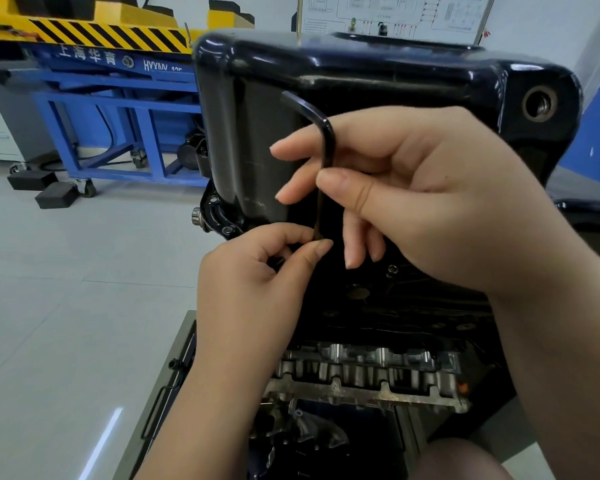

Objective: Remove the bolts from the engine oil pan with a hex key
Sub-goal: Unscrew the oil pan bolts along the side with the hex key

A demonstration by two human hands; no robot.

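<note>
The right hand [430,202] pinches the upright hex key [328,140] in front of the oil pan [378,67], its bent end pointing to ten o'clock. The left hand [253,289] pinches its lower tip; a bolt [392,270] sits at four o'clock.

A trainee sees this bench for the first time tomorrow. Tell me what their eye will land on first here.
The two bare hands at centre: the right hand pinches the L-shaped black hex key by its upright shaft, the left hand pinches its lower end. Behind them the glossy black metal oil pan fills the upper middle. At upper left stands a blue steel frame topped with yellow-and-black hazard stripes.
</note>
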